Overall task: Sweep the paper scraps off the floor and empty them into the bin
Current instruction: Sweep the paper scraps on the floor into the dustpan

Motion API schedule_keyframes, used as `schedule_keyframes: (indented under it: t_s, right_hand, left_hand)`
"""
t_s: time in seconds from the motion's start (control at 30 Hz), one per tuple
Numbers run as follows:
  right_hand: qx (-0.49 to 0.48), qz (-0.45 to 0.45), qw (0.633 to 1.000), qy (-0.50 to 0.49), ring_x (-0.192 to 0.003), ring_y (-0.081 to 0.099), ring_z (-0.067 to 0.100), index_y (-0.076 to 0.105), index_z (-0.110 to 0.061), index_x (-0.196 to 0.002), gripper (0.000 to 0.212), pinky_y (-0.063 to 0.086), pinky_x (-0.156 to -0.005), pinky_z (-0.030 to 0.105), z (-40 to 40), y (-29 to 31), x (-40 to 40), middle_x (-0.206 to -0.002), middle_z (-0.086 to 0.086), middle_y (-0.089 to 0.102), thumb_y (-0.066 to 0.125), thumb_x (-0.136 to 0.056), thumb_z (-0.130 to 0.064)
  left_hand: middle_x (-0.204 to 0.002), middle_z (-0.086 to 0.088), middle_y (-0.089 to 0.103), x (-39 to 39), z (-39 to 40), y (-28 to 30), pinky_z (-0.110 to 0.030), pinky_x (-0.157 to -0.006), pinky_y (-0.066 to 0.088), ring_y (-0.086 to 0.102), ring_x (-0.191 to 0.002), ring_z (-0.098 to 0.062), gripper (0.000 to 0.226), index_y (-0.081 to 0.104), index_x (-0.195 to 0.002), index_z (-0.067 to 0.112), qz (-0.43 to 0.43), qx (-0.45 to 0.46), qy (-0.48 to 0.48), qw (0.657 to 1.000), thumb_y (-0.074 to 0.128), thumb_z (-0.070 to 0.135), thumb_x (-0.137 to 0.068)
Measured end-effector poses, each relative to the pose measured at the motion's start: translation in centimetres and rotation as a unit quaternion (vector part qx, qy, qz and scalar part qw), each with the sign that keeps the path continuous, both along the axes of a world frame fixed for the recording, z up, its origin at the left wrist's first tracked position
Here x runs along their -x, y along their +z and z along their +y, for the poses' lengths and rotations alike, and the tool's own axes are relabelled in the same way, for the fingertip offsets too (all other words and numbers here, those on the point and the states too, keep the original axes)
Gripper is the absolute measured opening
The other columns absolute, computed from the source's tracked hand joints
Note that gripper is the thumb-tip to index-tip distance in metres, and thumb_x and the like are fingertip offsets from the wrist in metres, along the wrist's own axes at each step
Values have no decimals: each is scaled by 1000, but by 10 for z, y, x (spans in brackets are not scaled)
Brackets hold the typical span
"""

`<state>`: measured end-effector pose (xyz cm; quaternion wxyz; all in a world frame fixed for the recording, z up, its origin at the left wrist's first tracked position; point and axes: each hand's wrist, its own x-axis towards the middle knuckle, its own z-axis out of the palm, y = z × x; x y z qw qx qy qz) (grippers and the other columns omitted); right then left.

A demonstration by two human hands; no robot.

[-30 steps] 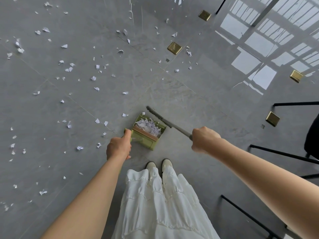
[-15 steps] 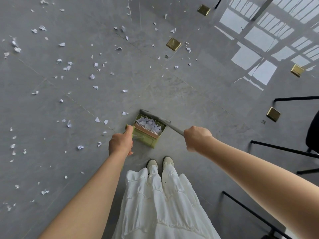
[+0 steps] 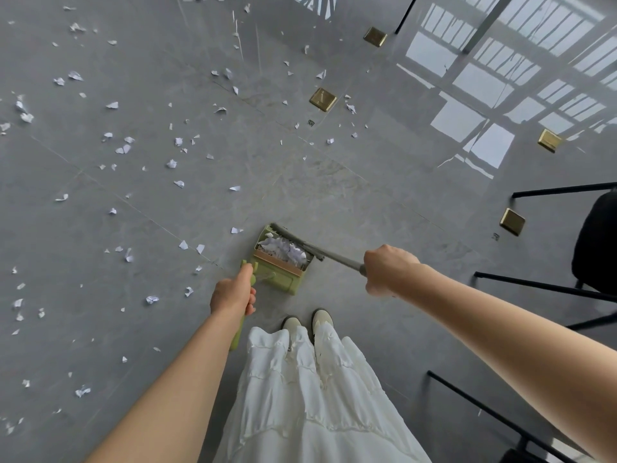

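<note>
A green dustpan (image 3: 283, 279) stands on the grey floor just ahead of my shoes, holding a heap of white paper scraps (image 3: 283, 250). My left hand (image 3: 233, 292) grips its green upright handle. My right hand (image 3: 389, 270) grips the grey broom handle, and the grey broom head (image 3: 297, 240) lies along the pan's far right edge, over the heap. Several loose paper scraps (image 3: 123, 148) lie scattered across the floor to the left and far ahead. No bin is in view.
Brass floor sockets (image 3: 323, 99) dot the tiles ahead and to the right. Black chair legs (image 3: 547, 289) and a dark seat (image 3: 597, 238) stand at the right edge. My white skirt and shoes (image 3: 307, 324) fill the bottom centre.
The broom head has drawn in from beyond the pan onto its far right edge. My left hand stays on the dustpan handle; the pan holds its place.
</note>
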<state>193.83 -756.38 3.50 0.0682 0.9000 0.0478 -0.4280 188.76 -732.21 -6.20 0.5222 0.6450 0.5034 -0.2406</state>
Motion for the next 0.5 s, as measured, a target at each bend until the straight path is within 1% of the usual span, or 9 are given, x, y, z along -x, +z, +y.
schedule_keyframes:
  t_s: [0.03,0.1,0.2,0.3,0.33,0.4,0.43,0.47,0.5]
  right_hand:
    - [1,-3,1000,-5,-73,54,24,60,-12,-115,28,38,-52,24,-2,2,1,-74,1,44,54,-88,-16]
    - [4,-8,1000,-13,-73,52,24,59,-11,-114,26,39,-55,25,-5,7,4,-72,0,41,53,-89,-15]
    - [6,-8,1000,-28,-72,52,24,58,-10,-114,26,36,-48,25,-8,11,5,-73,1,41,52,-89,-14]
    - [11,-11,999,-40,-71,52,25,58,-10,-111,23,33,-45,24,-13,15,2,-72,1,41,51,-89,-14]
    - [11,-8,999,-46,-69,51,24,57,-10,-108,20,33,-45,23,-14,17,1,-71,2,41,51,-89,-13]
    - [13,-5,998,-64,-58,50,21,51,-9,-91,5,34,-43,23,-17,18,-4,-69,3,45,49,-87,-10]
    - [11,-3,997,-81,-52,49,18,46,-7,-82,5,35,-42,22,-19,17,-6,-66,4,48,48,-87,-9]
    - [9,-2,995,-101,-47,50,17,44,-7,-75,12,36,-40,21,-20,16,-8,-63,5,52,47,-87,-8]
    - [5,1,993,-122,-43,51,17,43,-9,-72,15,36,-39,19,-22,13,-10,-61,5,55,46,-87,-9]
  left_hand:
    - [-59,-6,52,2,0,1,-28,-48,40,43,-50,-19,39,61,-75,6,2,2,1,1000,59,41,-89]
    - [-61,-6,53,6,-1,3,-27,-48,40,43,-50,-19,36,61,-76,7,2,7,9,1000,59,40,-89]
    - [-63,-7,53,8,-2,7,-28,-47,41,43,-50,-18,36,60,-76,7,-4,7,19,1000,58,39,-92]
    - [-62,-7,54,8,-2,11,-30,-50,43,44,-50,-19,39,60,-74,6,-6,4,27,1000,59,40,-92]
    - [-62,-7,54,7,-2,11,-30,-51,43,44,-50,-19,39,60,-74,6,-9,2,29,1000,59,41,-92]
    - [-60,-6,54,4,-2,12,-30,-51,44,44,-49,-18,40,61,-73,6,-15,-5,34,999,59,42,-91]
    - [-59,-6,54,2,-3,13,-31,-53,46,45,-49,-19,41,62,-72,6,-17,-13,36,999,59,43,-91]
    - [-58,-5,54,0,-3,14,-33,-55,48,46,-49,-19,43,62,-71,6,-19,-25,38,999,58,44,-91]
    - [-55,-4,55,-2,-4,16,-36,-60,51,47,-48,-20,46,62,-70,5,-21,-40,42,998,58,46,-91]
